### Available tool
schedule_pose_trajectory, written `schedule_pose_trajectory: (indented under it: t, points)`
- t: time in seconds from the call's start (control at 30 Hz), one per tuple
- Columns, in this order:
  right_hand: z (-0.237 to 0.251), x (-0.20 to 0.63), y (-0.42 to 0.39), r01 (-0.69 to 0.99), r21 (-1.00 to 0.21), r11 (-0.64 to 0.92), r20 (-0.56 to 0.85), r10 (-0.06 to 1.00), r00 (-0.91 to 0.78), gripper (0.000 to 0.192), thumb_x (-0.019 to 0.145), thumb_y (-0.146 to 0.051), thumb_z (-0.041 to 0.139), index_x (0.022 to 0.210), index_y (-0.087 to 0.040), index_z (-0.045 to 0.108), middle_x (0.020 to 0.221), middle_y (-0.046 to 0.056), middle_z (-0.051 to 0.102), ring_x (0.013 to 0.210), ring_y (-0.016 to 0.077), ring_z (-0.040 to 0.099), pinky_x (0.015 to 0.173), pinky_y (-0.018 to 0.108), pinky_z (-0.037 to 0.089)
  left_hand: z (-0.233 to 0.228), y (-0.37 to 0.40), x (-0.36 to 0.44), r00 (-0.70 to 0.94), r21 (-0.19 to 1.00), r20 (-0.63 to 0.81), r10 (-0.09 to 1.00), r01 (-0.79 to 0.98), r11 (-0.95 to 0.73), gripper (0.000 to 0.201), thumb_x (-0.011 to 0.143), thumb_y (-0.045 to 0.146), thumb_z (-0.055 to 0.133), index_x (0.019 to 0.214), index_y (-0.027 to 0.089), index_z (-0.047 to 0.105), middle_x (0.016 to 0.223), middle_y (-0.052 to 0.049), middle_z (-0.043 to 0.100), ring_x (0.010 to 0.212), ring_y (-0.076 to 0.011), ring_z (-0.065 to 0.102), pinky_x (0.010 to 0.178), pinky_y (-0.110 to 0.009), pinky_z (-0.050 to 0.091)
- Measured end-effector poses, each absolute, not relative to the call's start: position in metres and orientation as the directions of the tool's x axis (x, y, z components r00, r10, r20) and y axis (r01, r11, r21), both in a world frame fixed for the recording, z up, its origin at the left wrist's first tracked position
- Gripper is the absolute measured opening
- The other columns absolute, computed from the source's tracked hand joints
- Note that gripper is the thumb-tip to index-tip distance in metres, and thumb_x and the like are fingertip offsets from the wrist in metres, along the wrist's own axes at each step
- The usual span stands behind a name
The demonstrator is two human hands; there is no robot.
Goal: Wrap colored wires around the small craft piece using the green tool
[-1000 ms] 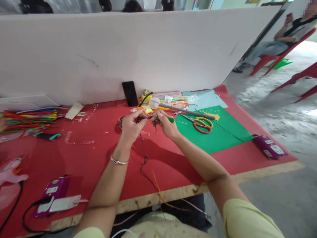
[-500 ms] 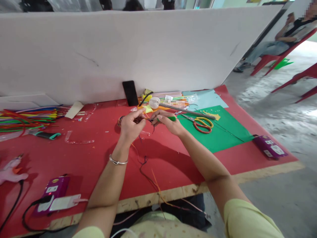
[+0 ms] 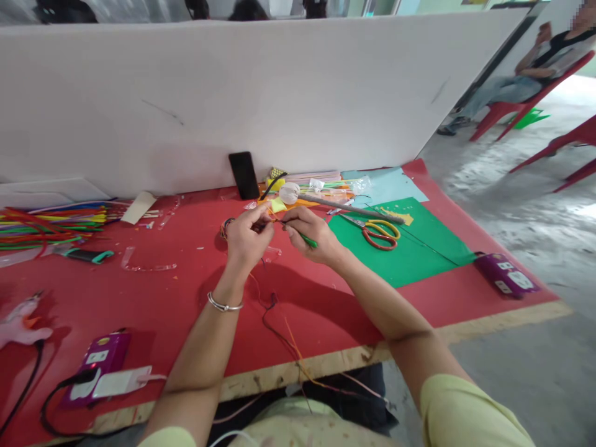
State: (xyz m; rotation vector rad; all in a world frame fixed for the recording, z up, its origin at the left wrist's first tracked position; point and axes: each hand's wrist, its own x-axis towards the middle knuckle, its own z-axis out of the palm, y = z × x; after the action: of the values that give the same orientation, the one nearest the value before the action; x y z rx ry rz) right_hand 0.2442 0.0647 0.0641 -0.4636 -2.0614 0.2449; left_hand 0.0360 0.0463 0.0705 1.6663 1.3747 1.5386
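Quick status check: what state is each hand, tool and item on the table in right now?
left hand: pinched shut on threads
right hand: gripping green-handled tool, tip at left fingers
scissors: closed, lying flat on green sheet
phone: upright, screen dark

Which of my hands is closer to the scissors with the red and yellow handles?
The right hand. It sits just left of the scissors, near the edge of the green sheet. The left hand is farther left, beyond the right one.
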Motion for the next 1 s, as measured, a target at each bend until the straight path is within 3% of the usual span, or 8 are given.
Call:
schedule_pose_trajectory:
  t: [0.17,0.23,0.33,0.5,0.83,0.93,1.0]
  points:
    - [0.053,0.24,0.063,0.397,-0.124,0.909,0.826,0.316,-0.466,0.019,0.111,-0.022,0.057,0.119,-0.018,0.074,0.119,0.017,0.075,0.109,0.027,0.075,0.096,0.04,0.067,0.085,0.042,0.042,-0.12,0.972,0.175,0.977,-0.14,-0.191,0.044,0.068,0.017,0.09,0.112,0.022,0.089,0.084,0.0,0.077,0.071,-0.0135,0.067,0.065,-0.026,0.056]
    - [0.047,0.239,0.063,0.431,-0.117,0.895,0.831,0.326,-0.45,0.02,0.11,-0.024,0.061,0.125,-0.02,0.073,0.123,0.016,0.076,0.11,0.0267,0.075,0.097,0.04,0.067,0.094,0.038,0.044,-0.008,0.941,0.018,1.0,-0.339,-0.02,0.041,0.062,0.016,0.093,0.102,0.018,0.088,0.081,0.0,0.075,0.065,-0.0104,0.064,0.061,-0.023,0.053]
    - [0.038,0.239,0.064,0.432,-0.181,0.884,0.83,0.373,-0.416,0.02,0.11,-0.027,0.064,0.127,-0.024,0.074,0.127,0.014,0.076,0.113,0.0262,0.075,0.102,0.042,0.067,0.103,0.036,0.045,0.108,0.868,-0.131,0.985,-0.467,0.167,0.044,0.056,0.014,0.094,0.1,0.016,0.086,0.077,0.001,0.073,0.062,-0.008,0.062,0.057,-0.02,0.05]
    - [0.039,0.242,0.067,0.292,-0.425,0.857,0.746,0.514,-0.423,0.02,0.108,-0.037,0.07,0.124,-0.028,0.078,0.13,0.014,0.075,0.121,0.0304,0.074,0.113,0.05,0.063,0.099,0.04,0.039,0.171,0.842,-0.172,0.97,-0.486,0.235,0.042,0.06,0.013,0.09,0.102,0.018,0.086,0.074,0.001,0.07,0.062,-0.0089,0.06,0.056,-0.021,0.048]
    - [0.07,0.257,0.066,0.156,-0.395,0.905,0.683,0.403,-0.609,0.024,0.11,-0.029,0.063,0.127,-0.025,0.08,0.135,0.016,0.077,0.125,0.0303,0.075,0.112,0.051,0.065,0.095,0.047,0.015,0.204,0.932,-0.13,0.97,-0.309,0.189,0.036,0.058,0.013,0.09,0.094,0.016,0.09,0.072,-0.003,0.071,0.058,-0.01,0.059,0.051,-0.023,0.046]
    - [0.081,0.26,0.06,0.099,-0.469,0.877,0.663,0.424,-0.617,0.025,0.112,-0.029,0.061,0.125,-0.023,0.082,0.133,0.016,0.077,0.124,0.0297,0.075,0.11,0.049,0.064,0.097,0.046,0.012,0.182,0.946,-0.141,0.973,-0.266,0.187,0.036,0.055,0.014,0.091,0.091,0.015,0.091,0.071,-0.004,0.073,0.056,-0.0102,0.06,0.05,-0.022,0.046]
    - [0.084,0.261,0.058,0.021,-0.579,0.815,0.639,0.47,-0.609,0.026,0.113,-0.034,0.062,0.119,-0.023,0.084,0.128,0.015,0.078,0.12,0.0276,0.076,0.108,0.047,0.064,0.099,0.045,0.011,0.196,0.948,-0.154,0.968,-0.245,0.201,0.035,0.054,0.014,0.09,0.089,0.015,0.091,0.07,-0.004,0.074,0.054,-0.0104,0.06,0.049,-0.022,0.047]
